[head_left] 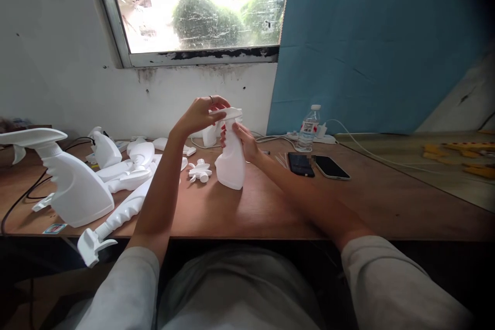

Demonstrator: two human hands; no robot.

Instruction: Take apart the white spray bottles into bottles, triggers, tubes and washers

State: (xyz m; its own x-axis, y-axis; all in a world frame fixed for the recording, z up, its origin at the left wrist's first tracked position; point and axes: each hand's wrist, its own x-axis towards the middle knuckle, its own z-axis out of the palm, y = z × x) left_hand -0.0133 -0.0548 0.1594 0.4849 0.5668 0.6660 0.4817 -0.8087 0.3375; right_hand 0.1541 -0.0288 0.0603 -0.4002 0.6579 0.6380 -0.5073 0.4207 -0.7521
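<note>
A white plastic spray bottle stands upright on the wooden table, just past the middle. My right hand is wrapped round its neck from the right. My left hand is closed over the white trigger sprayer head sitting on top of the bottle. A ring shows on one left finger. Loose white sprayer parts lie on the table just left of the bottle.
Several white spray bottles stand and lie at the table's left, one hanging over the front edge. Two phones lie face up to the right. A water bottle and a power strip with cables sit near the wall. Yellow parts lie far right.
</note>
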